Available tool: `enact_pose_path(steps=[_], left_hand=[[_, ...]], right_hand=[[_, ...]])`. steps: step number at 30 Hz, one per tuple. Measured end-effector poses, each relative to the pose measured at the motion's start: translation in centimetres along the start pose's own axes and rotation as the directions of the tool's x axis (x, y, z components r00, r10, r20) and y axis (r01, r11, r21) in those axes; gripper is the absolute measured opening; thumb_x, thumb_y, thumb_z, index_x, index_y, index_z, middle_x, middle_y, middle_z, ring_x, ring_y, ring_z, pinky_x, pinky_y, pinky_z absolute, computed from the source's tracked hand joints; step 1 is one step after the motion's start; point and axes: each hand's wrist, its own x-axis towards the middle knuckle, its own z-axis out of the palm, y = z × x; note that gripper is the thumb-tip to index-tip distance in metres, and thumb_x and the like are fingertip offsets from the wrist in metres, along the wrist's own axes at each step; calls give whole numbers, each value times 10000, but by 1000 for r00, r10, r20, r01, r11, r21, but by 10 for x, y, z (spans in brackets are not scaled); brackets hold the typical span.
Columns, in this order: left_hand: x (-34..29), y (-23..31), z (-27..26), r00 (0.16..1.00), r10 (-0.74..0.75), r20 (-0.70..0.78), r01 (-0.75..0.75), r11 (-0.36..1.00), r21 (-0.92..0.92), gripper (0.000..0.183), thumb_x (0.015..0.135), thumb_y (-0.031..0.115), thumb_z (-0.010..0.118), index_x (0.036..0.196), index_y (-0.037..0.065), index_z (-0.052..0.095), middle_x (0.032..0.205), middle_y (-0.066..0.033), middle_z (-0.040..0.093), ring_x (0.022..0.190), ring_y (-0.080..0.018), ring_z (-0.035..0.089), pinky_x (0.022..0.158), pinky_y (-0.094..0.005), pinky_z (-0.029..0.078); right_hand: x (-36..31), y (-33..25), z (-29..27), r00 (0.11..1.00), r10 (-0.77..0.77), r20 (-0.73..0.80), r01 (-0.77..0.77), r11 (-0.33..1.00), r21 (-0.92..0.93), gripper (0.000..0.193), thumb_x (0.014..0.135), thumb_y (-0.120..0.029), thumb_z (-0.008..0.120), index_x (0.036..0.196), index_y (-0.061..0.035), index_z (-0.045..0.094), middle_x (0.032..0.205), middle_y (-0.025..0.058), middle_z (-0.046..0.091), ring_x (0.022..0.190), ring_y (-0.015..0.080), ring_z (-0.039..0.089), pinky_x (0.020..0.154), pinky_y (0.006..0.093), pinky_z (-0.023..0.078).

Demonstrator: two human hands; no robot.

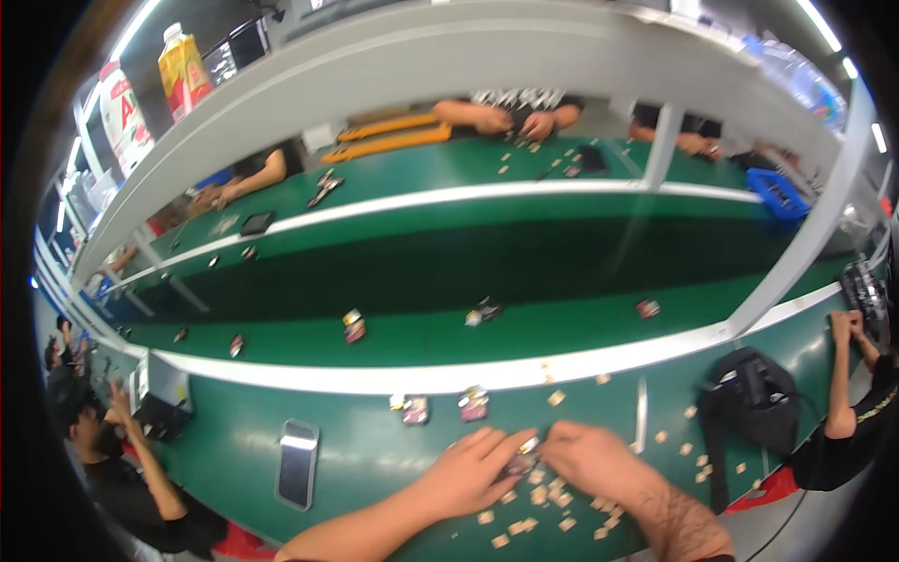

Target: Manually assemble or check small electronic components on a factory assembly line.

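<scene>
This looks like a factory workshop with an assembly line. Small parts [353,326] sit spaced along a long green belt [562,335], and people [847,426] work at green benches [375,459] on both sides, under strip lights [818,24].

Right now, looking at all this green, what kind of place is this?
Probably a factory, maybe an assembly line. A long green strip like a conveyor has small parts spread along it, and other people's hands are busy at green worktops on both sides.
</scene>
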Motion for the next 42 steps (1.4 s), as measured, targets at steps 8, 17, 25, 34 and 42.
enact_pose_path(steps=[8, 17, 25, 34, 42], left_hand=[[2, -6, 8, 999, -38, -4, 37, 999, -33, 767, 877, 153, 823, 1571, 97, 502, 1114, -132, 609, 1039, -359, 614, 887, -455, 555], [-1, -5, 3, 1000, 8, -28, -8, 1000, -3, 792, 822, 106, 850, 1548, 89, 536, 1057, -100, 607, 974, -322, 630, 819, -433, 565], [-1, -1, -1, 1000, -15, -20, 14, 999, -46, 802, 841, 131, 861, 1562, 63, 517, 1058, -123, 615, 959, -340, 636, 815, -441, 567], [-6, -6, -1, 998, -52, -42, 50, 998, -34, 819, 845, 133, 860, 1576, 59, 499, 1098, -133, 642, 991, -340, 647, 845, -441, 571], [-6, -10, -1, 997, -11, -76, 10, 1000, -18, 807, 841, 148, 865, 1563, 68, 514, 1083, -116, 665, 975, -336, 652, 834, -441, 568]], right_hand=[[-1, -16, -8, 994, 107, 17, -106, 993, -52, 209, 892, -42, 718, 1093, -76, 763, 946, 71, 584, 851, 281, 701, 706, 418, 608], [2, -45, -8, 999, 22, 35, -11, 959, -282, 175, 765, -30, 723, 933, -28, 674, 953, 86, 603, 888, 264, 711, 691, 397, 614], [4, -25, -10, 993, 114, -10, -114, 993, -23, 126, 863, -22, 759, 975, -8, 704, 936, 115, 641, 796, 299, 720, 683, 408, 603], [7, -2, -31, 980, 143, 139, -200, 704, 681, 251, 863, 11, 811, 1104, -51, 776, 979, 77, 673, 778, 187, 714, 668, 315, 564], [14, -9, -7, 997, 35, 72, -48, 981, 188, 323, 882, -130, 854, 1180, -79, 741, 1024, 75, 622, 800, 274, 711, 710, 382, 596]])
